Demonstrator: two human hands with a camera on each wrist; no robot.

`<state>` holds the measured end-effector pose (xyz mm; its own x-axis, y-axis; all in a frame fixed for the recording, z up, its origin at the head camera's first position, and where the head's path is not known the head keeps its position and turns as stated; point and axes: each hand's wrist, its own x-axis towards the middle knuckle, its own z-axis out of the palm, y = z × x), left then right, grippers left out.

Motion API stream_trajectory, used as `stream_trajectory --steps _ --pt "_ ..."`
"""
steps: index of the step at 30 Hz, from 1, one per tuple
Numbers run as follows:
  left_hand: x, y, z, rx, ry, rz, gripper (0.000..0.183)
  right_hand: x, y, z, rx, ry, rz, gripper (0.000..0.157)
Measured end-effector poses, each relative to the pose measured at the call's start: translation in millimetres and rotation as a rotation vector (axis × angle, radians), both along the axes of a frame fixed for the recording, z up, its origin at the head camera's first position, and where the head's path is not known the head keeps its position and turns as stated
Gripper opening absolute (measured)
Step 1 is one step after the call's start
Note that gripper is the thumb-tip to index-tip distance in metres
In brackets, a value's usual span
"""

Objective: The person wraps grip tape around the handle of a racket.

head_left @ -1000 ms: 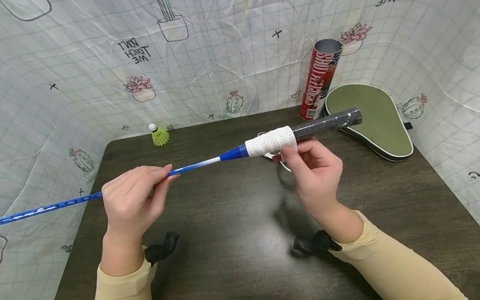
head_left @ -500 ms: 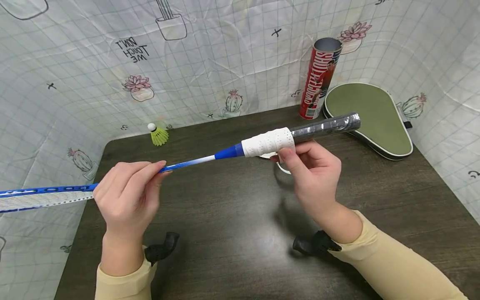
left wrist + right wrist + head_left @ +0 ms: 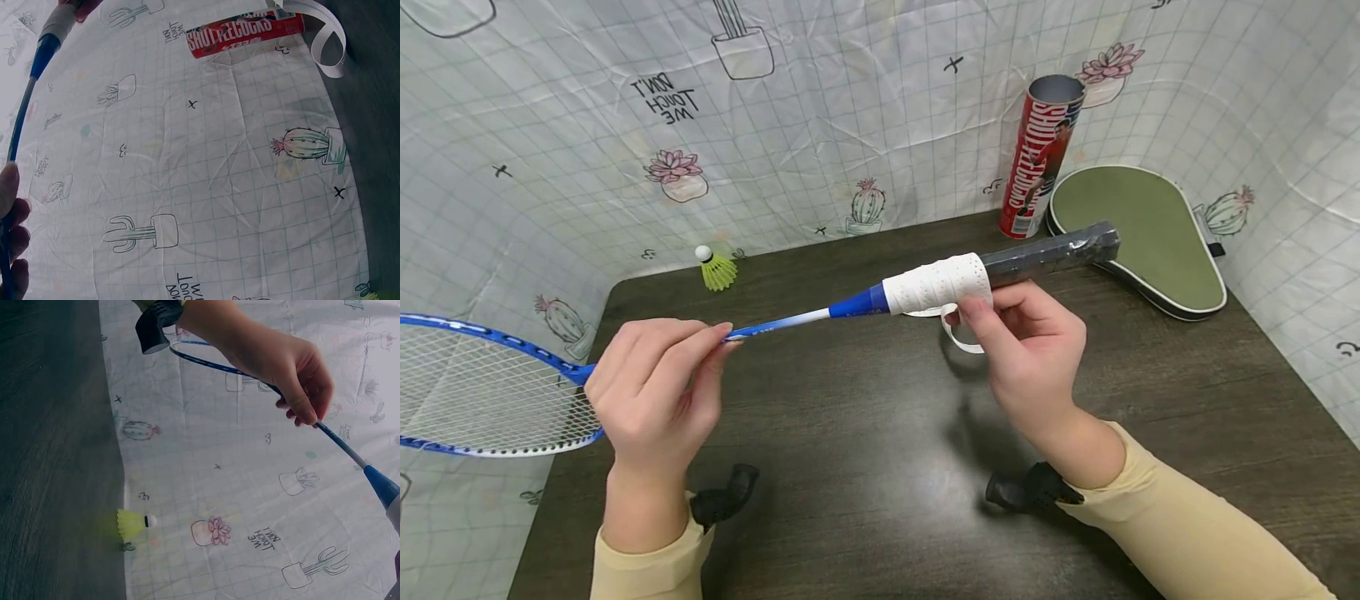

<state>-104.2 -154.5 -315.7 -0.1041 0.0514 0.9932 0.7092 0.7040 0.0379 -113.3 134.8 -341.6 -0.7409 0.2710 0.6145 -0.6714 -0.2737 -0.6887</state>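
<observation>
1. Head view: the racket (image 3: 859, 302) is held above the table (image 3: 865, 467); its shaft (image 3: 797, 319) is judged light, stiff and smooth, best pinched mid-length.
2. White tape (image 3: 934, 283), probably soft and stretchy, is wrapped partway along the handle (image 3: 1052, 252).
3. The shaft is pinched between the left hand's (image 3: 655, 400) thumb and fingers; the tape is pinched by the right hand (image 3: 1037, 350).
4. Since the earlier frame, the racket has been rolled, its strings (image 3: 497, 392) now more widely shown.
</observation>
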Motion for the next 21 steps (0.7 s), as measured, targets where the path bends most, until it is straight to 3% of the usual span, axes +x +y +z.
stream_trajectory --steps 6,12,21 --pt "-0.2 3.3 -1.2 0.011 -0.019 0.047 0.027 0.0 1.3 -0.6 0.007 -0.010 0.021 0.022" --pt "2.0 -1.3 -2.6 -0.028 -0.017 0.017 0.027 1.0 1.0 -1.2 0.011 0.010 0.082 0.015" --pt "1.7 -5.4 -1.9 -0.062 -0.008 -0.008 0.023 -0.4 -0.1 -1.2 0.022 -0.012 0.006 0.039"
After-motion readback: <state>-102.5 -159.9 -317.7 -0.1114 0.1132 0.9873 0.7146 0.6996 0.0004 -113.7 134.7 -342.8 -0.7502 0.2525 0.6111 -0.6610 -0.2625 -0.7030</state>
